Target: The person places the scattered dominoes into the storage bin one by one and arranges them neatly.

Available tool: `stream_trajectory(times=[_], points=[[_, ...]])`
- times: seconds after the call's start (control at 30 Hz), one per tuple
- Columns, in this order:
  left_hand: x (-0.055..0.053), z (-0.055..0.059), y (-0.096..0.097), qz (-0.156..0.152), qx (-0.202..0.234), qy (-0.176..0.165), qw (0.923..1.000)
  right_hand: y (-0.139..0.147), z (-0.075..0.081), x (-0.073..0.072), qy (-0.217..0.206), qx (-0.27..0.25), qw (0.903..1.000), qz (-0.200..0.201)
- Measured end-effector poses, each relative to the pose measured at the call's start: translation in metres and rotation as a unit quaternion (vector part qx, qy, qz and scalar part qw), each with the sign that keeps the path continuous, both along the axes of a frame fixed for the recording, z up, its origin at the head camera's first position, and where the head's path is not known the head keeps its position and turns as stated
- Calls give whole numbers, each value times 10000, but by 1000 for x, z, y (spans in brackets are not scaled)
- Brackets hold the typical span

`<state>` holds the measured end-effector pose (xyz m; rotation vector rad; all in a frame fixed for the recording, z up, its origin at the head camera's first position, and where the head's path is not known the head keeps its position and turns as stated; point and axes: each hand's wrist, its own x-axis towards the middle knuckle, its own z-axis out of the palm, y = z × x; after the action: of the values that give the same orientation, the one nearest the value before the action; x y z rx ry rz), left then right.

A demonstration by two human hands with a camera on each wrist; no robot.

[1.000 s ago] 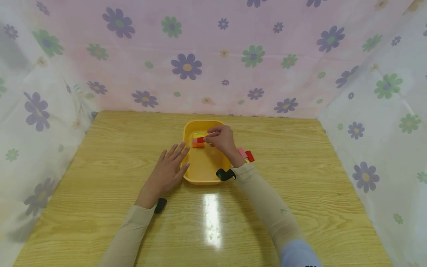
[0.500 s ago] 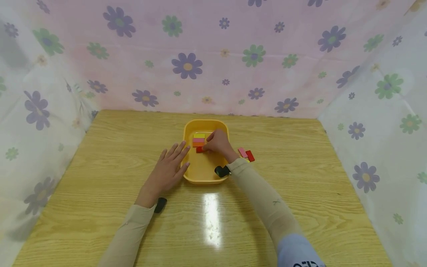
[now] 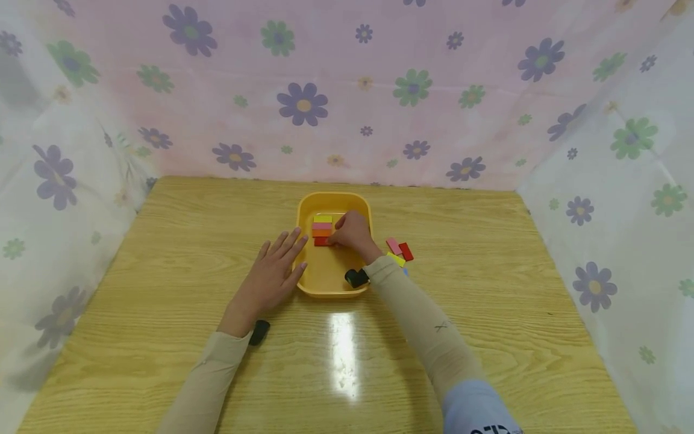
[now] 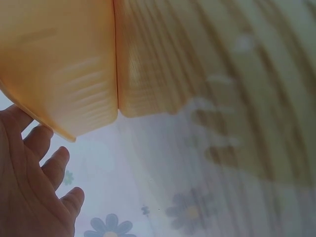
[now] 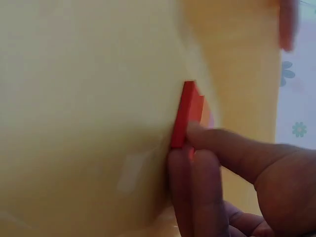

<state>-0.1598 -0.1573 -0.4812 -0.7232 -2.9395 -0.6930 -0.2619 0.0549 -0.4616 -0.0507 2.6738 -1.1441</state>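
My right hand [image 3: 355, 234] reaches into a yellow plastic tray [image 3: 325, 278] and pinches a flat red block [image 3: 320, 241] between thumb and fingers. In the right wrist view the red block [image 5: 183, 116] stands on its long edge, the thumb on one side. It lies against an orange block [image 3: 321, 233], the near end of a row with a pink block [image 3: 321, 226] and a yellow block [image 3: 322, 219]. With fingers spread and fairly straight, my left hand [image 3: 271, 276] touches the tray's left rim; in the left wrist view its fingertips [image 4: 39, 136] meet that rim.
Right of the tray lie a loose pink block [image 3: 394, 246], a second red block [image 3: 406, 251] and another yellow block [image 3: 396, 259]. A bit of blue [image 3: 405, 272] shows past the right sleeve. Flowered cloth [image 3: 347, 144] stands behind the wooden table [image 3: 488, 301].
The right hand has brought the red block from over the row down to its near side, then up against the orange block. The left hand stays at the rim.
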Motion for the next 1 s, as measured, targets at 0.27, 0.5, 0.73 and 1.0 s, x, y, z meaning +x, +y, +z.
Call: stream_trajectory(times=[0.27, 0.5, 0.73, 1.0], points=[[0, 0, 0, 17, -29, -93, 10000, -1, -4, 1, 49, -73, 9999, -112], [0, 0, 0, 5, -17, -135, 9999, 1, -5, 1, 28, -180, 9997, -131], [0, 1, 0, 7, -37, -118, 9999, 1, -5, 2, -42, -285, 9995, -149], [0, 0, 1, 24, 9, -110, 9999, 0, -5, 1, 13, -258, 9996, -137]])
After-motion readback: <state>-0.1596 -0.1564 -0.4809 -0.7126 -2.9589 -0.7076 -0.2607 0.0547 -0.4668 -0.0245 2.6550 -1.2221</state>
